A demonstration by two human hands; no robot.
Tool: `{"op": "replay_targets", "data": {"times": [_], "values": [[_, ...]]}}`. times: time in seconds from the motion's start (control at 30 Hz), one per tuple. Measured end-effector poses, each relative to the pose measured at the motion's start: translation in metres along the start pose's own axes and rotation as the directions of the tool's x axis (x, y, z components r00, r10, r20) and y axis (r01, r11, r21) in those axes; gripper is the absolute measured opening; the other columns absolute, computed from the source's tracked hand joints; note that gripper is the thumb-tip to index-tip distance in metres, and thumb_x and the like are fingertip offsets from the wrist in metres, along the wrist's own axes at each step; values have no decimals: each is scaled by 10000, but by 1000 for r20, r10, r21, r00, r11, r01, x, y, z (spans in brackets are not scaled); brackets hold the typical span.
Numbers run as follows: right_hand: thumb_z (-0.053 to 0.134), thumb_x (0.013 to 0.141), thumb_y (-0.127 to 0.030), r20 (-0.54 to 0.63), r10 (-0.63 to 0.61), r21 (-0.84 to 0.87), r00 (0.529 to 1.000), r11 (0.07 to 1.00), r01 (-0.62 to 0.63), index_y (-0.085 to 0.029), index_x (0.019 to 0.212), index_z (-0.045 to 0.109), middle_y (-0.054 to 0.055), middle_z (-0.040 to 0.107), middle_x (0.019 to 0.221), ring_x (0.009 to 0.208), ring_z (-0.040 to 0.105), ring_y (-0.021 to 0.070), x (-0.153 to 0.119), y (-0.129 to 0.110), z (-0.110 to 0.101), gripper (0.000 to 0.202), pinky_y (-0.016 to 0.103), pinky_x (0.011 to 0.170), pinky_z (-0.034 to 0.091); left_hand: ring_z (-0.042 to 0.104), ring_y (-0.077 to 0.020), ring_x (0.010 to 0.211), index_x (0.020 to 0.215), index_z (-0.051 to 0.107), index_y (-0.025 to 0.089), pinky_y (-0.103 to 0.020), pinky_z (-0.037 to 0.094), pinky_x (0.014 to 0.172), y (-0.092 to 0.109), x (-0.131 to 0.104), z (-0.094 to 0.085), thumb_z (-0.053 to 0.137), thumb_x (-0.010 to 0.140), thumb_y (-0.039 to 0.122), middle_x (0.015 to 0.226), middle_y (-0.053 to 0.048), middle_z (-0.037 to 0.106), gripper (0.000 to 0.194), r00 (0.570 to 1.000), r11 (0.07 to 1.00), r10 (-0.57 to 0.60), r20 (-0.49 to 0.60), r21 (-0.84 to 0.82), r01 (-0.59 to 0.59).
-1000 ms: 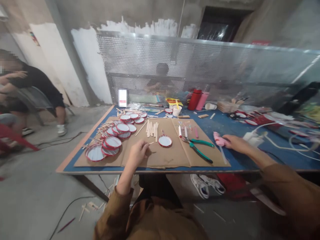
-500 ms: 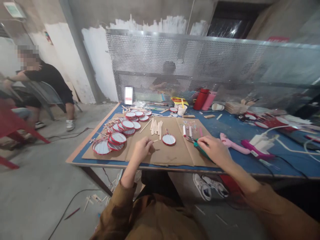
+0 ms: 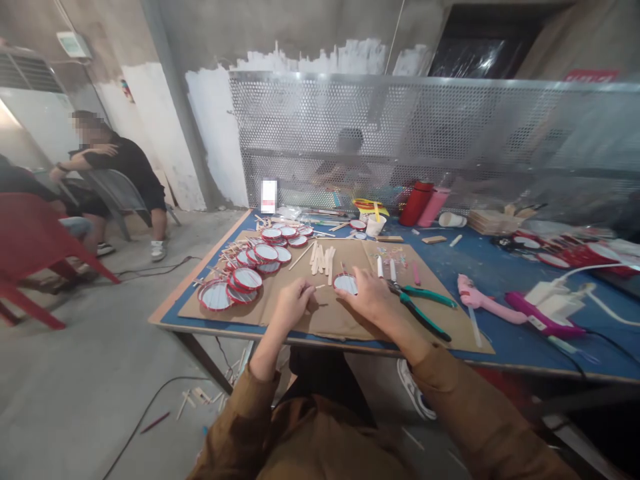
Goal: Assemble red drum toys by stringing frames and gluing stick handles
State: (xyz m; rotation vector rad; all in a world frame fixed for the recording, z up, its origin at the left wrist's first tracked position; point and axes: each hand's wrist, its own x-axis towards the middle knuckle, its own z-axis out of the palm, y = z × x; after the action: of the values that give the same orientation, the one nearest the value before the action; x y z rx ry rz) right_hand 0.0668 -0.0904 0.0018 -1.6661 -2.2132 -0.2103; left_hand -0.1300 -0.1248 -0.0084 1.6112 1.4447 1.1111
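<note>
My left hand (image 3: 293,304) is closed over the cardboard (image 3: 320,325), pinching a short wooden stick (image 3: 320,287) whose tip sticks out to the right. My right hand (image 3: 369,293) has its thumb and fingers round the edges of a small round disc (image 3: 345,284) with a red rim, lying on the cardboard. Pliers with green handles (image 3: 425,312) lie open just right of my right hand. Behind the disc lie several flat wooden sticks (image 3: 323,259). Many red-rimmed discs (image 3: 247,278) are piled at the left.
White markers (image 3: 393,270) lie behind the pliers. A pink glue gun (image 3: 487,300) and a purple power strip (image 3: 543,315) are at the right. Red and pink bottles (image 3: 416,203) stand at the back beside a paper cup (image 3: 376,225). A person (image 3: 123,160) sits at the far left.
My right hand has let go of the green pliers and moved left onto the disc. My left hand has hardly moved. The whole view has shifted slightly.
</note>
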Motion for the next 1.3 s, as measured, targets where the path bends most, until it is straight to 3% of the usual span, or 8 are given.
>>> {"op": "replay_targets", "data": {"times": [0.23, 0.37, 0.5, 0.6, 0.8, 1.3], "values": [[622, 733, -516, 28, 63, 34, 998, 997, -64, -121, 1233, 483, 171, 646, 1076, 1011, 602, 293, 7, 3, 8, 652, 359, 824, 429, 536, -88, 431, 694, 507, 179, -183, 404, 403, -4, 2, 2, 449, 830, 336, 625, 17, 589, 216, 1000, 1000, -19, -12, -15, 18], [630, 728, -465, -88, 36, 101, 995, 995, -27, -80, 1272, 446, 198, 628, 1109, 1034, 590, 319, 0, 8, 10, 692, 409, 861, 443, 540, -88, 427, 684, 500, 180, -182, 400, 408, -5, 2, 2, 450, 833, 326, 617, 16, 596, 215, 1000, 1000, -23, -17, -14, 22], [640, 733, -444, -293, -47, 305, 955, 942, 140, -110, 1340, 366, 146, 636, 1058, 978, 602, 288, -24, 6, 3, 745, 426, 852, 478, 549, -95, 438, 681, 495, 185, -189, 411, 432, -4, 1, 2, 436, 846, 333, 616, 5, 627, 229, 1000, 999, 9, 1, -30, -9], [644, 744, -391, -356, -154, 405, 922, 864, 300, -140, 1379, 305, 130, 608, 1094, 989, 591, 262, -46, -3, -2, 762, 424, 871, 488, 547, -102, 438, 686, 498, 189, -193, 399, 432, -3, 1, 2, 439, 844, 337, 600, 3, 625, 225, 1000, 1000, 2, -12, -17, -2], [671, 721, -332, -338, -253, 433, 907, 813, 388, -157, 1398, 271, 141, 574, 1135, 1020, 575, 278, -69, -22, 0, 805, 442, 860, 503, 538, -92, 413, 664, 480, 186, -193, 378, 422, 2, 0, 1, 442, 841, 329, 608, 12, 606, 231, 998, 999, -41, -44, 17, 42], [659, 739, -322, -290, -317, 410, 903, 811, 417, -158, 1392, 263, 157, 562, 1150, 1043, 562, 298, -68, -26, 1, 782, 472, 872, 496, 525, -100, 452, 683, 499, 193, -201, 383, 428, 5, -1, 0, 450, 843, 329, 624, 12, 597, 216, 998, 998, -52, -29, 21, 53]]}}
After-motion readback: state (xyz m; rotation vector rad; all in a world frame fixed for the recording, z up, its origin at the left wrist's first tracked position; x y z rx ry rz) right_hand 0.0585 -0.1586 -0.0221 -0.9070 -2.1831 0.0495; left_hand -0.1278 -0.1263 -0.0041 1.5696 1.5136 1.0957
